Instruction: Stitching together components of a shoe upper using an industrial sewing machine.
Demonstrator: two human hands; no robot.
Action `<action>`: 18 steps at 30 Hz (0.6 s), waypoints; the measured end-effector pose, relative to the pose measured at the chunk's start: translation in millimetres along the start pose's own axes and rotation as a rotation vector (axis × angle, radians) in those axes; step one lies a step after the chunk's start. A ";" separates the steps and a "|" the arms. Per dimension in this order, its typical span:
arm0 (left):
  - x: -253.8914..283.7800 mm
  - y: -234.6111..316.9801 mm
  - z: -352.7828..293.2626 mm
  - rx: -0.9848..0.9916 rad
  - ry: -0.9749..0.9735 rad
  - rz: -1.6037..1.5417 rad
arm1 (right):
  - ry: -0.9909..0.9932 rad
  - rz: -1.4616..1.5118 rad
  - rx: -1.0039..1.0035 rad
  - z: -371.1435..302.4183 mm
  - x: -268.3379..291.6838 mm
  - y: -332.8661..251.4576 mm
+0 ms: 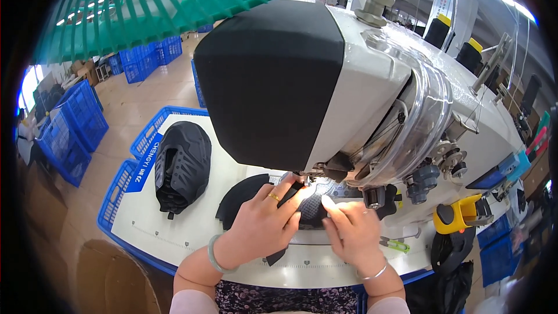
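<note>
Under the needle of a white sewing machine (372, 70) with a black front cover lies a black shoe upper piece (313, 204) with a textured patch, brightly lit near the needle. My left hand (264, 215) rests over the piece from the left, fingers spread on it and fingertips close to the presser foot. From the right, my right hand (353, 229) has its bent fingers closed at the piece's near right edge, index fingertip beside the needle area. A curved black flap (238, 197) of the work sticks out left of my left hand; my hands hide the middle.
A black shoe upper (183, 166) stands on the white table (145, 232) at left. Blue crates (116, 197) border the table. Green-handled snips (398, 246) and a yellow holder (459, 214) are at right. A green basket (174, 6) hangs overhead.
</note>
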State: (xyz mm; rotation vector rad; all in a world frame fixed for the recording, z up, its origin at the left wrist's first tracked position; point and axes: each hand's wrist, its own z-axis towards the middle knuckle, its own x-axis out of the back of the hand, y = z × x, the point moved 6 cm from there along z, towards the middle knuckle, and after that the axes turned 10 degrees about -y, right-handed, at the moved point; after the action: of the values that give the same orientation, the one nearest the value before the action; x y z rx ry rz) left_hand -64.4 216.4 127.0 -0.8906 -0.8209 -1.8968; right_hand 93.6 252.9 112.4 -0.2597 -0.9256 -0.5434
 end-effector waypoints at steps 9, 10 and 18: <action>5.6 -41.9 13.5 0.332 -0.310 -0.763 | -0.133 -0.014 0.019 4.4 -14.6 2.2; 5.7 -41.0 13.4 0.303 -0.291 -0.752 | -0.145 0.005 0.018 5.3 -13.9 2.4; 10.0 -13.7 4.7 -0.068 -0.043 -0.284 | -0.155 0.083 -0.013 6.5 -11.6 4.0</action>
State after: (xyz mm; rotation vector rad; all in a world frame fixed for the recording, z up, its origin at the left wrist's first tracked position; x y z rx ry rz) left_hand -79.2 221.6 135.1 -0.8960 -0.9543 -2.1683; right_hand 85.8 263.0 106.8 -0.3543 -1.0573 -0.4571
